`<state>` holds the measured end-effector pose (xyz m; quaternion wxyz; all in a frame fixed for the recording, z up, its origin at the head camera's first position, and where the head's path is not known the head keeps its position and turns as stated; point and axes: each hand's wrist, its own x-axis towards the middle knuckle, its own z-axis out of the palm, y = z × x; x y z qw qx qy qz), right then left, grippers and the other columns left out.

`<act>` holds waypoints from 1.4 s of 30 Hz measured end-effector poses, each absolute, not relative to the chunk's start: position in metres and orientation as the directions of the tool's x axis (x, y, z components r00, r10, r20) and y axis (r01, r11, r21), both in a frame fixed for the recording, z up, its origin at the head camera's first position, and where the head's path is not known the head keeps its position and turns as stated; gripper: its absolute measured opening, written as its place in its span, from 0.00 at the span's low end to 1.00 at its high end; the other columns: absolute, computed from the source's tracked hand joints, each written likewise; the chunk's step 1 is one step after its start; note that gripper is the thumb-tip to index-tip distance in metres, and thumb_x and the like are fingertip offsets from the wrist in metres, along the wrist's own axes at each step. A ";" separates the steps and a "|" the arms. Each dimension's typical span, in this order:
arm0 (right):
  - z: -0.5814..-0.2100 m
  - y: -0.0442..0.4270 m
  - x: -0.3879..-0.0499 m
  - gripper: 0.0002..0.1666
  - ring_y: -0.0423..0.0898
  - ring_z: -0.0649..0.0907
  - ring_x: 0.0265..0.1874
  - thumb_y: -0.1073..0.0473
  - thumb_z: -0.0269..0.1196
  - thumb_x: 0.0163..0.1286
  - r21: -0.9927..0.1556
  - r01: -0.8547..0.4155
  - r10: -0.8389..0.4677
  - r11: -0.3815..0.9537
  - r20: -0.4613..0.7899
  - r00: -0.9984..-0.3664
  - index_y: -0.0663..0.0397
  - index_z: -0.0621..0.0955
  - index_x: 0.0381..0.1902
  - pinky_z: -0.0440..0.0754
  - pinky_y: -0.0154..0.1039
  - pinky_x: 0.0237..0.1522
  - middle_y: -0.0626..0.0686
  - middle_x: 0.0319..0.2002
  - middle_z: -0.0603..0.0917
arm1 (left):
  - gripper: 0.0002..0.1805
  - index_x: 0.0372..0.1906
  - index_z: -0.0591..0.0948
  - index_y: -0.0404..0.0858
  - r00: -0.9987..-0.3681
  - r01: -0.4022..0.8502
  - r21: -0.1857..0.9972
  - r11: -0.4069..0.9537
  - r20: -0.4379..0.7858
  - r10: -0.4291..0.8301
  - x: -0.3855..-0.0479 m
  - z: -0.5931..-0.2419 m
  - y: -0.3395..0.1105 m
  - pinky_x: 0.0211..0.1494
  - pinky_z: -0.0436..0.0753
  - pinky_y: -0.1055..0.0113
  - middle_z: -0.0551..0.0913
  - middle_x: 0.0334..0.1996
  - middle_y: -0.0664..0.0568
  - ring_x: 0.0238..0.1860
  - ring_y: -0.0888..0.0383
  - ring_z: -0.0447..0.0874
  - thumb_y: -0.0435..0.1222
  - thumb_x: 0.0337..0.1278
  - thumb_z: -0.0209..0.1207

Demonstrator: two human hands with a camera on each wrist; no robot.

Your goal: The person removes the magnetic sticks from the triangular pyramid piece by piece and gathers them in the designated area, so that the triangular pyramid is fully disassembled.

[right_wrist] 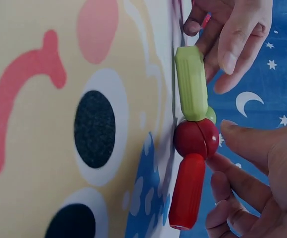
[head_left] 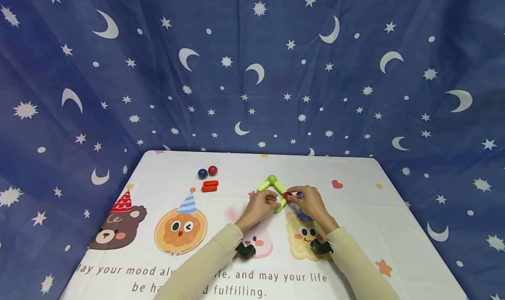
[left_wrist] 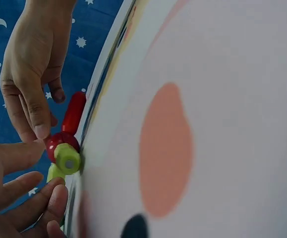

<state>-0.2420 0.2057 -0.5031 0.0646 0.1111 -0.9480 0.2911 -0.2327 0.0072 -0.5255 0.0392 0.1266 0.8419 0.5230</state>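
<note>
A dark red ball (head_left: 287,196) (right_wrist: 197,139) joins yellow-green rods (head_left: 280,205) (right_wrist: 192,84) and a red rod (right_wrist: 187,191) (left_wrist: 74,113). Beyond it, another yellow-green rod (head_left: 279,187) runs to a green ball (head_left: 272,180), which bears one more rod (head_left: 263,186). My right hand (head_left: 311,201) (right_wrist: 272,173) (left_wrist: 34,64) holds the dark red ball lightly between thumb and fingers, though contact is partly hidden. Bent but loose, the fingers of my left hand (head_left: 258,207) (left_wrist: 14,188) (right_wrist: 242,39) hover around the nearer yellow-green rod without gripping it.
Toward the back left of the table lie a dark blue ball (head_left: 203,173), a red ball (head_left: 213,170) and two red rods (head_left: 211,183) (head_left: 209,188). The white tablecloth (head_left: 347,173) has printed cartoon figures and text. A blue curtain (head_left: 276,129) hangs behind.
</note>
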 end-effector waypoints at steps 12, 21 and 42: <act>-0.511 0.205 -0.246 0.13 0.43 0.81 0.30 0.56 0.73 0.59 -0.546 -0.214 -0.155 0.810 0.154 -0.976 0.46 0.89 0.43 0.76 0.36 0.31 0.50 0.34 0.89 | 0.14 0.39 0.86 0.41 -0.964 0.208 0.804 0.557 0.072 0.256 -0.234 -0.532 0.018 0.33 0.75 0.74 0.87 0.32 0.55 0.29 0.68 0.79 0.40 0.47 0.73; -0.511 0.203 -0.248 0.11 0.42 0.75 0.25 0.56 0.72 0.60 -0.562 -0.190 -0.141 0.805 0.130 -0.981 0.46 0.89 0.42 0.71 0.35 0.28 0.50 0.31 0.88 | 0.09 0.38 0.88 0.43 -0.969 0.202 0.761 0.617 0.066 0.236 -0.232 -0.528 0.016 0.33 0.74 0.73 0.88 0.32 0.56 0.30 0.67 0.78 0.38 0.49 0.72; -0.508 0.205 -0.246 0.14 0.45 0.77 0.30 0.57 0.71 0.61 -0.574 -0.167 -0.129 0.802 0.108 -0.986 0.48 0.88 0.45 0.74 0.37 0.34 0.53 0.37 0.89 | 0.11 0.39 0.87 0.41 -0.970 0.237 0.771 0.592 0.156 0.184 -0.224 -0.517 -0.032 0.33 0.74 0.72 0.84 0.28 0.56 0.29 0.65 0.76 0.33 0.47 0.71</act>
